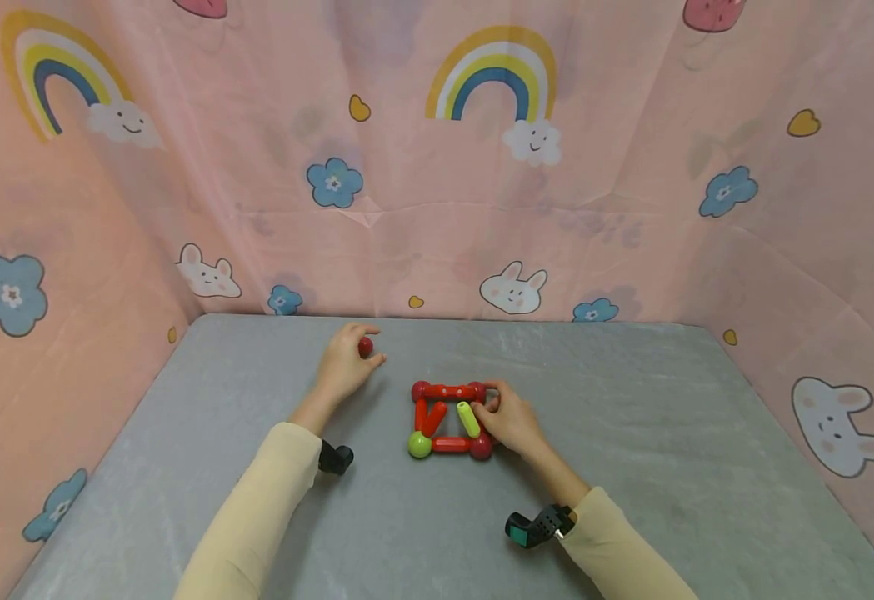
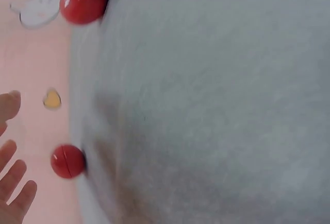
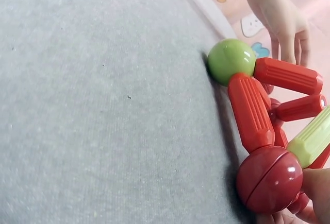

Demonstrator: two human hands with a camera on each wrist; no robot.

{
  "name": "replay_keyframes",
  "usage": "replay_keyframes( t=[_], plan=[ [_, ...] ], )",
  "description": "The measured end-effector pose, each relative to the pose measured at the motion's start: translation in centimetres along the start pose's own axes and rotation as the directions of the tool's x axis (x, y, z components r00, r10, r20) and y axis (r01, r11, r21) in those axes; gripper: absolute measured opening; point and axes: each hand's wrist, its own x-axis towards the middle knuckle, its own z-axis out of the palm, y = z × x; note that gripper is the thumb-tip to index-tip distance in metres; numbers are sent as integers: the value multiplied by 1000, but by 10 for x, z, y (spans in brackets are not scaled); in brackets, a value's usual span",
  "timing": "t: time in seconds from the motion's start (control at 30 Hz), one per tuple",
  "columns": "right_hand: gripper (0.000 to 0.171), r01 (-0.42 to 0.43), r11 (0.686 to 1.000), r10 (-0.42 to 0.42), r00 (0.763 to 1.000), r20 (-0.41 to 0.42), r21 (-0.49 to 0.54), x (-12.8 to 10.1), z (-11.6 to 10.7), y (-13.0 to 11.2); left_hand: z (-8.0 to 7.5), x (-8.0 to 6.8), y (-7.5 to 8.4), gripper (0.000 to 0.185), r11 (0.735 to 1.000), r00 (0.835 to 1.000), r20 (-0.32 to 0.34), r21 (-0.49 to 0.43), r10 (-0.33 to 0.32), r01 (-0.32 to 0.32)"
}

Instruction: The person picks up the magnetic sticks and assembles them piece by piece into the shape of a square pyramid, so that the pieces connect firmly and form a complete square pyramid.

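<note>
A square frame of magnetic sticks and balls (image 1: 451,392) lies on the table, with red sticks on its sides. Three of its corner balls are dark red; the near left one is a green ball (image 3: 232,62). From the near corners, a red stick (image 1: 434,419) and a yellow-green stick (image 1: 468,419) slant upward. My right hand (image 1: 515,423) grips the frame's right side, partly hiding it. Farther back on the left, my left hand (image 1: 342,362) has its fingers spread around a loose red ball (image 2: 68,161), apart from it in the left wrist view.
The grey cloth-covered table (image 1: 631,467) ends at a pink patterned curtain (image 1: 407,233) at the back and sides. Each wrist wears a black camera on a strap, the right wrist camera (image 1: 537,527) being close above the tabletop.
</note>
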Motion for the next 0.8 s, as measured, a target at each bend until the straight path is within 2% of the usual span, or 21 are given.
replay_keyframes(
  t=[0.17,0.43,0.7,0.8],
  plan=[
    [42,3,1000,-3,1000,-8,-10,0,0,0,1,6,-14,53,991,993,-8,-62,-116,115],
    [43,13,1000,-13,1000,-7,-14,0,0,0,9,5,-30,62,970,976,20,-107,-217,218],
    [43,14,1000,-14,1000,-6,3,0,0,2,16,5,-28,57,982,980,78,-22,-184,186],
    [43,14,1000,-14,1000,-1,13,1,1,2,17,4,-27,51,983,981,73,-7,-182,183]
  ],
)
